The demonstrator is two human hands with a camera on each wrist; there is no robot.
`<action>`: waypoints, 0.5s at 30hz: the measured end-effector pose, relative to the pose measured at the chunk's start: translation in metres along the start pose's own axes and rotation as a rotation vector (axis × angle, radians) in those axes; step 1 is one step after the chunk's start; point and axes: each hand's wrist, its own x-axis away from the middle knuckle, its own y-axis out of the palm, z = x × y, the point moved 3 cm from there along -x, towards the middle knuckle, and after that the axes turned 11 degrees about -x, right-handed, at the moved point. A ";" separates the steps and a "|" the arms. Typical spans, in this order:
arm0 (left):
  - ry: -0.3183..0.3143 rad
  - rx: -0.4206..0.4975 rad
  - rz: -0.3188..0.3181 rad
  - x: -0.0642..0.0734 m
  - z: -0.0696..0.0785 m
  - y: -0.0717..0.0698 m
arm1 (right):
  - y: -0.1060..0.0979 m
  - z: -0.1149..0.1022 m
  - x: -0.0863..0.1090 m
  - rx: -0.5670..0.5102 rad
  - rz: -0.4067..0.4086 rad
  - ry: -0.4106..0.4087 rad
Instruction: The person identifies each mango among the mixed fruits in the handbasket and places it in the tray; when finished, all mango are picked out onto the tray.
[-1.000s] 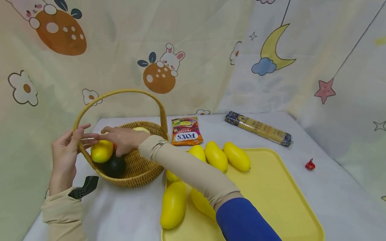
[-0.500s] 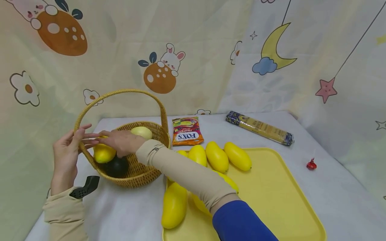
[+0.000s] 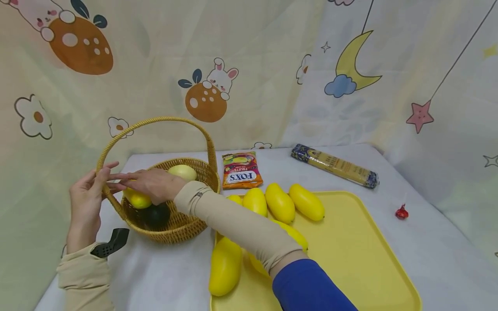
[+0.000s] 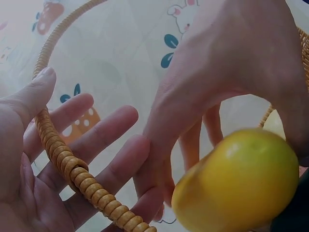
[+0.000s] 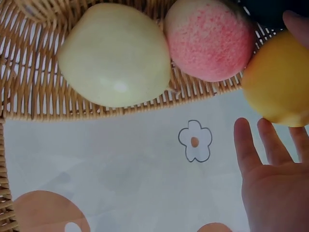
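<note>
A wicker basket (image 3: pixel 175 234) with a tall hoop handle (image 3: pixel 167 118) stands on the left of the table. My left hand (image 3: pixel 85 203) holds the left side of that handle, thumb in front and fingers spread behind. Inside the basket's left rim, my right hand (image 3: pixel 159 183) grips a yellow mango (image 3: pixel 137 199), with thumb and fingers on opposite sides of it. A dark round fruit (image 3: pixel 156 216) lies just below the mango. Beside it in the right wrist view are a pink peach (image 5: pixel 210 43) and a pale green fruit (image 5: pixel 116 55).
A yellow tray (image 3: pixel 369 250) with several mangoes (image 3: pixel 279 203) lies right of the basket, partly under my right forearm. Behind stand a Fox's candy bag (image 3: pixel 242 170) and a long packet (image 3: pixel 334 166). A small red wrapped candy (image 3: pixel 401 212) lies far right.
The mango has shifted slightly right and inward from the basket's left rim, with my right hand on it. The pale fruit shows more now. My left hand stays on the handle.
</note>
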 end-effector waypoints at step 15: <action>-0.008 -0.007 -0.028 0.000 -0.002 0.000 | 0.007 0.004 0.013 0.051 0.020 -0.014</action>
